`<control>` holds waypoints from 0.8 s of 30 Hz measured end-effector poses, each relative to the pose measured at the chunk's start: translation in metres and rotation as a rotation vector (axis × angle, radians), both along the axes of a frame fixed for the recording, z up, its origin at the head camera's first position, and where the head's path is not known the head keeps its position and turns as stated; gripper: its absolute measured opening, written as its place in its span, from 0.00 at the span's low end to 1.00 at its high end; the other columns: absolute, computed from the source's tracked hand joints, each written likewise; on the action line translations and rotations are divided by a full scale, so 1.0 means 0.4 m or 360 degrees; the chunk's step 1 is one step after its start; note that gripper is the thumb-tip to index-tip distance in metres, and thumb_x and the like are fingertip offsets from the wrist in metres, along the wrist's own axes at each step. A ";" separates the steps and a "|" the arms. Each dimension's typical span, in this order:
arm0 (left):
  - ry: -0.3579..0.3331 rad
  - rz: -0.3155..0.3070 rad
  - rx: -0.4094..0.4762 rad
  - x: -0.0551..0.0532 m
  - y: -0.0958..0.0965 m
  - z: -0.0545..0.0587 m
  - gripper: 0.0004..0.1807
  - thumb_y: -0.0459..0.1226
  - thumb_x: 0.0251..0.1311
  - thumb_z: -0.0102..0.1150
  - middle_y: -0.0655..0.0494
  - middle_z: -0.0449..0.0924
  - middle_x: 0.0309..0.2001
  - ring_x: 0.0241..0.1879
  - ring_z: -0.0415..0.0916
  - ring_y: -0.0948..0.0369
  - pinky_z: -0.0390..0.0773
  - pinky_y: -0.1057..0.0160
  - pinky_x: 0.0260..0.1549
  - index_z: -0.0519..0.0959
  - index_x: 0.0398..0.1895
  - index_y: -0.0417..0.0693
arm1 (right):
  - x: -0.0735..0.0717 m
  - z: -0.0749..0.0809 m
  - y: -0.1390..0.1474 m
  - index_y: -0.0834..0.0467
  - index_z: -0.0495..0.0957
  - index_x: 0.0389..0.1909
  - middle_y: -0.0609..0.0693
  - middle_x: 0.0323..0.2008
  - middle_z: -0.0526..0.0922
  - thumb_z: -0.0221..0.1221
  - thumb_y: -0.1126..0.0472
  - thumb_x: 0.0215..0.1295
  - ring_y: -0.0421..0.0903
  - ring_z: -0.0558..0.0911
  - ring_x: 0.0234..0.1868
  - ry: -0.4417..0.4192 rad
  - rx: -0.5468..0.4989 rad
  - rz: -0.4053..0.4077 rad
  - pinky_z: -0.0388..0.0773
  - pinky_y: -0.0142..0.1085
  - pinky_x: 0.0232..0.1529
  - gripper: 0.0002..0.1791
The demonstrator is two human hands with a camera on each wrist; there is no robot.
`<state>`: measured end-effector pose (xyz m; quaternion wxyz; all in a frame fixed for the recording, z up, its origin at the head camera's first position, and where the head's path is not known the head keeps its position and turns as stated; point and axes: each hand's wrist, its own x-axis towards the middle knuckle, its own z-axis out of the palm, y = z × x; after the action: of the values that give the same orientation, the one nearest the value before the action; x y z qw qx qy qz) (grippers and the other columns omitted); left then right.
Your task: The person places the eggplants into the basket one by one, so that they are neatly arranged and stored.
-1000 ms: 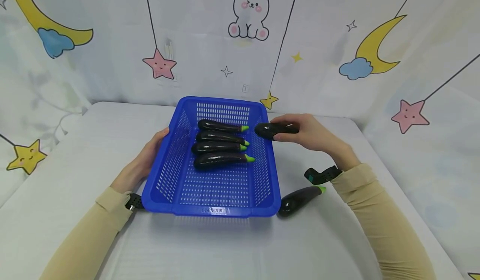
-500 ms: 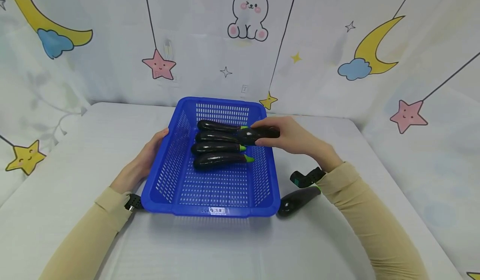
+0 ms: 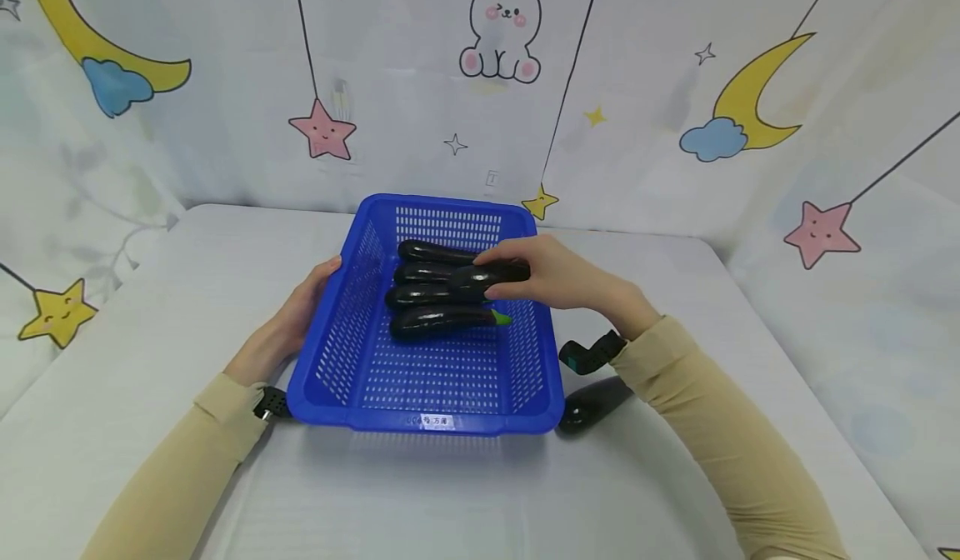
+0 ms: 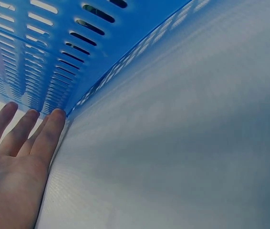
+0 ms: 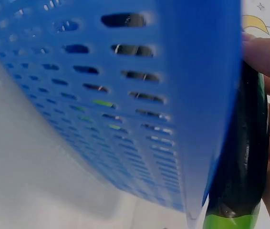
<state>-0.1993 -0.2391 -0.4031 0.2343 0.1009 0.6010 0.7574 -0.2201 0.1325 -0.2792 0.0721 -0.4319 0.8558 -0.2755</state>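
A blue slotted plastic basket (image 3: 375,418) stands on the white table, with several dark purple eggplants lying side by side inside, the nearest eggplant (image 3: 438,322) showing its green stem end. Over this row, my right hand (image 3: 558,272) holds another eggplant (image 3: 478,280), fingers and thumb on opposite sides. The right wrist view shows this held eggplant (image 5: 242,157) beyond the basket's wall, green end lowest. My left hand (image 3: 296,310) rests against the basket's outer left side. In the left wrist view its fingers (image 4: 49,136) are nearly straight, tips at the slotted wall.
One more eggplant (image 3: 592,408) lies on the table (image 3: 420,502) by the basket's front right corner, partly hidden under the right forearm. Behind the table hangs a white cloth (image 3: 420,60) printed with moons, stars and a rabbit.
My right hand has carried its eggplant leftward over the basket's right rim and above the others, covering some stem ends. The left hand and the basket have stayed in place.
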 end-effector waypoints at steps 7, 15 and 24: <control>0.0024 0.0029 -0.0049 -0.002 0.002 -0.003 0.42 0.62 0.73 0.30 0.53 0.72 0.58 0.50 0.78 0.60 0.80 0.61 0.46 0.43 0.79 0.48 | -0.003 0.009 -0.016 0.56 0.80 0.58 0.54 0.50 0.85 0.67 0.56 0.65 0.48 0.79 0.46 -0.0019 0.0015 0.0035 0.79 0.45 0.48 0.21; 0.0041 0.0033 -0.0029 -0.003 0.000 -0.002 0.39 0.61 0.73 0.31 0.54 0.75 0.56 0.49 0.79 0.60 0.81 0.61 0.44 0.47 0.77 0.48 | -0.005 0.035 -0.025 0.54 0.81 0.57 0.52 0.48 0.85 0.67 0.56 0.65 0.46 0.77 0.42 -0.0025 0.0080 0.0060 0.76 0.39 0.40 0.20; 0.0021 0.0008 -0.0026 -0.005 -0.001 -0.003 0.43 0.63 0.73 0.31 0.53 0.74 0.56 0.48 0.79 0.60 0.81 0.60 0.44 0.43 0.79 0.46 | 0.005 0.052 -0.070 0.54 0.80 0.58 0.50 0.52 0.84 0.67 0.54 0.65 0.47 0.80 0.46 -0.0070 0.0124 0.0072 0.81 0.42 0.48 0.22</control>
<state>-0.2015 -0.2395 -0.4045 0.2293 0.1024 0.6090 0.7523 -0.2181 0.1043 -0.2583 0.1139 -0.4418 0.8541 -0.2497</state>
